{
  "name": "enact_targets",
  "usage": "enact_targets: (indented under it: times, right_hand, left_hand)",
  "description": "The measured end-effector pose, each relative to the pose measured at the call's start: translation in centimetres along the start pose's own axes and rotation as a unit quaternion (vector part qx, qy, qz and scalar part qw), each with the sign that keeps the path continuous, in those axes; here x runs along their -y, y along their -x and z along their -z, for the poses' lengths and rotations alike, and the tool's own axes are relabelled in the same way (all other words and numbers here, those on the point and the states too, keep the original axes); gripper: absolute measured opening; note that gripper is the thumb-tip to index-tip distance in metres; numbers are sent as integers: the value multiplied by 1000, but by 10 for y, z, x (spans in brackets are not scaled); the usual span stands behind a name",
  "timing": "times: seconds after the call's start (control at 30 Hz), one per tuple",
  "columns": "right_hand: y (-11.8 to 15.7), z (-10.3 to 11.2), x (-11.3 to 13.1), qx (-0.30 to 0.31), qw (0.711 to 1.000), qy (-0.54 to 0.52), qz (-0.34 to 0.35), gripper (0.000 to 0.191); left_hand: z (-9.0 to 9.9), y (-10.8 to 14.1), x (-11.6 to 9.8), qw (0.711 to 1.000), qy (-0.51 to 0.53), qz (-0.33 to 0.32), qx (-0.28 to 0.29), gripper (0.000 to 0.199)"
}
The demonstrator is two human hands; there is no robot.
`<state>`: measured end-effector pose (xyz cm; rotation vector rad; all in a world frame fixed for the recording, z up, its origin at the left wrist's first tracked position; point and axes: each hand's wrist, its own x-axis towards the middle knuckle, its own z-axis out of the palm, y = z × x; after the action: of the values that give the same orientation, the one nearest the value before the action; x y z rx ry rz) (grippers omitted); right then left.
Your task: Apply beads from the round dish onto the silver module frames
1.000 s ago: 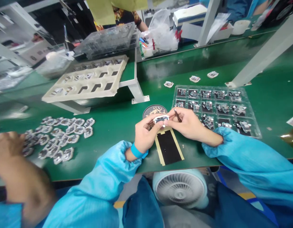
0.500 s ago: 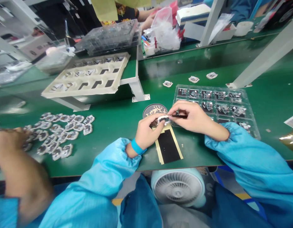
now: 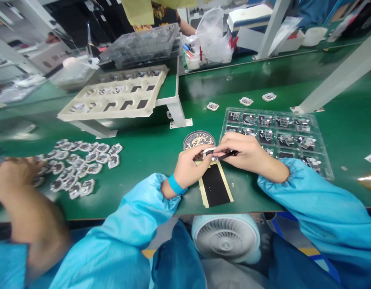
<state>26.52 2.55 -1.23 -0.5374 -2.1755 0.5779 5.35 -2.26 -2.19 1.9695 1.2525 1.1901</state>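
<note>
My left hand pinches a small white-rimmed part above a black pad with a yellow border. Touching the part from the right is my right hand, which grips a thin dark tool whose tip lies against the part. Just behind both hands sits a round dish of tiny pieces. To the right lies a clear blister tray with several dark components in its pockets.
Several similar white-rimmed parts are spread on the green bench at left, beside another person's arm. A cream tray rests on a white stand behind. Three loose parts lie farther back. A fan sits below the bench edge.
Both hands have lowered toward the black pad with the part. The dark tool went from pointing up to lying level against the part. The other person's hand shifted slightly at left.
</note>
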Motion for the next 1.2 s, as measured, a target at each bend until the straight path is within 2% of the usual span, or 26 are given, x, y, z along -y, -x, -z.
enact_targets:
  times: [0.1,0.27,0.37,0.43,0.5,0.57,0.63,0.7,0.8,0.9,1.0,1.07,1.13,1.2]
  right_hand:
    - [2,0,0,-9,1000,15,1,21]
    - [1,-1,1,23,999,1,-22,14]
    - [-7,-3,-1,5,998,-28,-65,7]
    - [-15,-5,-6,-26,995,-15,-99,13]
    - [-22,-8,-14,-9,991,56,-123,15]
    - [-27,-10,-21,51,977,153,-138,20]
    - [-26,-11,-26,88,961,212,-152,24]
    - [-22,-9,-27,65,961,215,-159,25]
    - [-14,-3,-21,-13,974,168,-148,23]
    - [-10,8,-9,-92,979,130,-127,22]
    - [-10,22,6,-178,970,127,-107,19]
    - [-10,32,14,-214,966,111,-90,21]
    - [-9,38,19,-227,966,98,-75,28]
    - [-7,39,18,-225,965,95,-94,36]
  left_hand:
    - [1,0,0,1000,-18,-6,-4,25]
    - [-1,2,-2,1000,-25,11,3,23]
    - [9,-7,2,998,-45,37,23,25]
    - [28,-19,14,995,-85,41,39,29]
    - [58,-32,35,992,-112,46,33,30]
    - [91,-44,63,989,-109,101,-16,34]
    - [120,-50,95,969,-153,187,-58,38]
    - [140,-53,123,945,-212,235,-79,39]
    - [156,-57,152,926,-269,244,-105,40]
    - [159,-63,161,904,-328,236,-139,45]
    - [153,-68,159,890,-364,225,-159,56]
    - [142,-72,154,889,-387,203,-140,60]
    - [129,-79,151,887,-418,172,-92,62]
    - [118,-89,152,880,-446,158,-42,65]
